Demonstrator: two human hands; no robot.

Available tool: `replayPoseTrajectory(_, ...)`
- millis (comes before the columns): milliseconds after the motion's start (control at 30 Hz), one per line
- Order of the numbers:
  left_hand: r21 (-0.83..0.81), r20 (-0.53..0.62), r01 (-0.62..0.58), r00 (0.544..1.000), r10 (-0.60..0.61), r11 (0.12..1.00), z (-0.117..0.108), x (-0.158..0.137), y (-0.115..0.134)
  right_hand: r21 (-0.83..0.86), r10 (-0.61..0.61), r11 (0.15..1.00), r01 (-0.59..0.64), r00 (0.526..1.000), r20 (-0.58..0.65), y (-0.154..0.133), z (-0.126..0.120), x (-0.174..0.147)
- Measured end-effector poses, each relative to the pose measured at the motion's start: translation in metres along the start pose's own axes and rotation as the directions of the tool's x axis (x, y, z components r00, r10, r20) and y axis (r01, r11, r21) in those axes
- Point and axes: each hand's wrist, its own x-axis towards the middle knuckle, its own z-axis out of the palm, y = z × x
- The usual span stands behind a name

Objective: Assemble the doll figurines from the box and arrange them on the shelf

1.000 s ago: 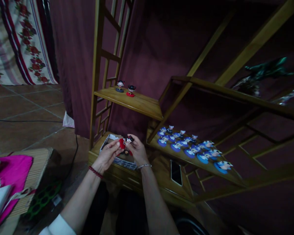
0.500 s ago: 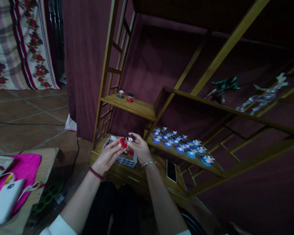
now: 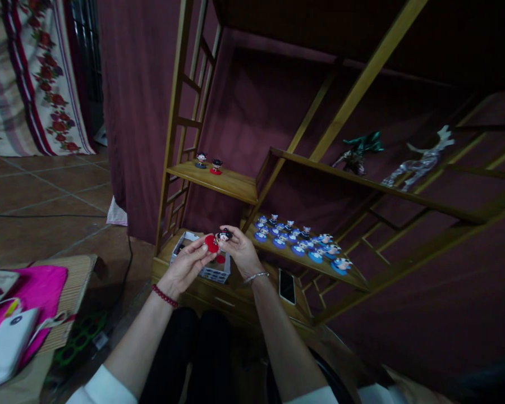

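Observation:
Between both hands is a small doll figurine (image 3: 224, 235) with black hair and a round red base (image 3: 211, 243). My left hand (image 3: 190, 265) pinches the red base, while the fingers of my right hand (image 3: 240, 252) close on the figurine's head. Below them a patterned cardboard box (image 3: 215, 273) sits on the low cabinet, with red pieces inside, partly hidden by my hands. On the small upper shelf (image 3: 227, 184) stand two similar figurines, one with a dark base (image 3: 201, 160) and one with a red base (image 3: 216, 166).
Several blue and purple figurines (image 3: 298, 247) stand in rows on the right shelf. A phone (image 3: 287, 287) lies on the cabinet. Higher up are a clear deer figure (image 3: 421, 160) and a green ornament (image 3: 362, 150). At left, a white power bank-like object (image 3: 10, 342) rests by pink cloth (image 3: 46, 289).
The view has shifted slightly, so the shelves appear further left. Both hands keep hold of the figurine, which is turned a little, showing more of its red base.

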Motion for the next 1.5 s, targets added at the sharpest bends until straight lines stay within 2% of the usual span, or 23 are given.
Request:
replayPoseTrajectory(300,0.027,-0.012,0.026,1.000,-0.025,0.999,0.010,-0.003,-0.002,-0.009,-0.009,1.000,0.010,1.000,0.026,-0.007,-0.003,-0.008)
replayPoseTrajectory(567,0.018,-0.009,0.036,0.999,-0.036,0.999,0.012,-0.004,-0.001,-0.096,-0.028,0.995,0.035,0.997,0.071,-0.012,-0.005,-0.008)
replayPoseTrajectory(767,0.017,-0.007,0.029,1.000,-0.029,0.999,0.009,-0.004,-0.006,-0.153,-0.049,0.986,0.068,0.991,0.129,-0.015,-0.006,-0.007)
replayPoseTrajectory(1133,-0.020,-0.001,0.049,0.999,-0.049,0.999,0.000,-0.005,-0.014,-0.240,0.017,0.970,0.037,0.975,0.219,-0.013,-0.005,-0.003)
replayPoseTrajectory(1500,-0.042,0.017,0.080,0.997,-0.079,0.996,-0.009,-0.007,-0.013,-0.360,0.025,0.928,0.097,0.948,0.318,-0.016,-0.001,0.003)
